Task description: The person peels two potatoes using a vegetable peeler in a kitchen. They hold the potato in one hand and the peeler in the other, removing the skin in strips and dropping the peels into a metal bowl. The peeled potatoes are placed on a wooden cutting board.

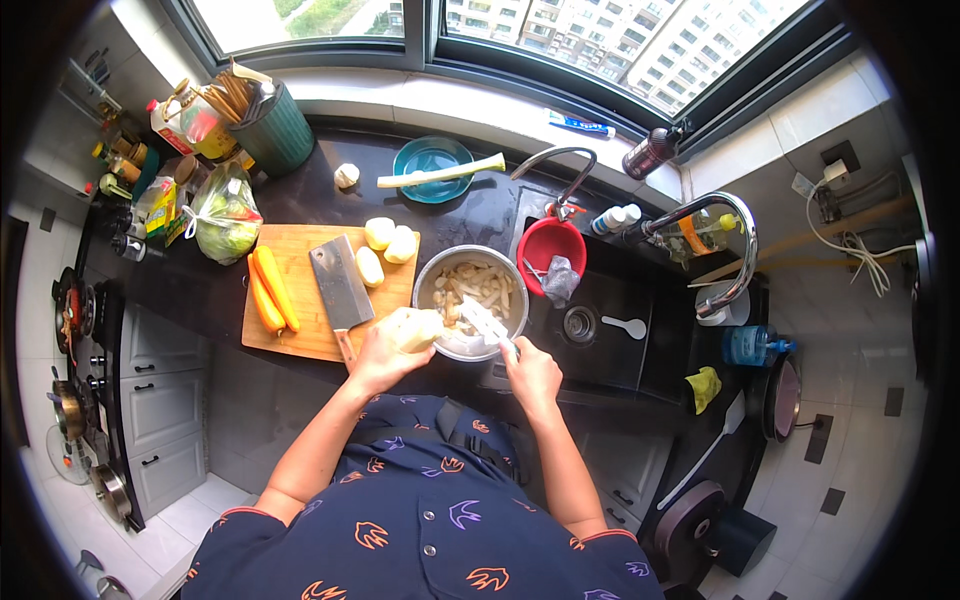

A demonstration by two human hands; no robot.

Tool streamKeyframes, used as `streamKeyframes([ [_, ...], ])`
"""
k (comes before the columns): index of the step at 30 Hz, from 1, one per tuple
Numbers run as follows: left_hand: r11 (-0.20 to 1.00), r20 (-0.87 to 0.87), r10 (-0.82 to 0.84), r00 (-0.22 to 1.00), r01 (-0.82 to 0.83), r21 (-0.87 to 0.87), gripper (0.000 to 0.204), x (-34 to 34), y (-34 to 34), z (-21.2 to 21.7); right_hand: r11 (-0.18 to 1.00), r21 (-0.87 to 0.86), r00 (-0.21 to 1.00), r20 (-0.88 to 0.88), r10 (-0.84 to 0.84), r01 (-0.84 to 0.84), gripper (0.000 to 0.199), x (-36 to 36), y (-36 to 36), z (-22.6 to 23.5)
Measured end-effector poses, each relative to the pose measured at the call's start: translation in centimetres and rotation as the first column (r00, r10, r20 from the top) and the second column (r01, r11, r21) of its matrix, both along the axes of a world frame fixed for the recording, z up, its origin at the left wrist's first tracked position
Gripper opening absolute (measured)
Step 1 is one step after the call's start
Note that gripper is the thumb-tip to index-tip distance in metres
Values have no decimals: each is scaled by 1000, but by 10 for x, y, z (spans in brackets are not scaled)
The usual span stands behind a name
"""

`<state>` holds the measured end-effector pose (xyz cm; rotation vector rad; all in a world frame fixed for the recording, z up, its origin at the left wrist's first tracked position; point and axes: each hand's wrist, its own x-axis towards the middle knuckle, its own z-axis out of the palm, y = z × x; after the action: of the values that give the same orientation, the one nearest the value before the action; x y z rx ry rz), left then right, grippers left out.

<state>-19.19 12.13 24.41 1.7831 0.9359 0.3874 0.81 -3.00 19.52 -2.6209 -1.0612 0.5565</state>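
Note:
My left hand (385, 355) is closed around a pale peeled potato (420, 329) at the near left rim of a metal pot (419, 290). In my right hand (532, 378) is a white peeler (484, 319), its head over the pot. Potato peelings (478, 284) lie inside the pot. Left of it, a wooden cutting board (285, 348) bears a cleaver (341, 283), two peeled carrots (272, 289) and three peeled potatoes (379, 233). The cleaver's handle points toward me, partly behind my left hand.
A black sink (620, 365) with a red basin (550, 250) and white spoon (625, 326) adjoins the pot. Behind are a teal plate (430, 158) with a scallion stalk (440, 172) across it, a garlic bulb (346, 176), a bagged vegetable (228, 212) and a utensil holder (275, 130).

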Motion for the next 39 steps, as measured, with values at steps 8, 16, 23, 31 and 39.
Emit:
streamKeyframes([
  [8, 999, -144, 0, 990, 6, 41, 44, 4, 3, -28, 885, 427, 975, -31, 220, -186, 26, -42, 14, 44],
  [16, 967, 33, -26, 999, 16, 253, 39, 4, -4, -18, 995, 97, 993, -114, 10, 1, 33, -1, 10, 9],
  [23, 922, -118, 51, 992, -1, 386, 47, 10, -4, -38, 947, 321, 973, -213, 88, -16, 28, -28, 13, 59],
  [31, 890, -41, 77, 996, -50, 453, 50, 9, -5, -41, 966, 230, 993, 21, 117, -118, 32, -33, 17, 41],
  [39, 749, -66, 57, 996, 0, 663, 40, 4, 4, -47, 969, 232, 967, -254, -29, 90, 33, -17, 9, 45],
])
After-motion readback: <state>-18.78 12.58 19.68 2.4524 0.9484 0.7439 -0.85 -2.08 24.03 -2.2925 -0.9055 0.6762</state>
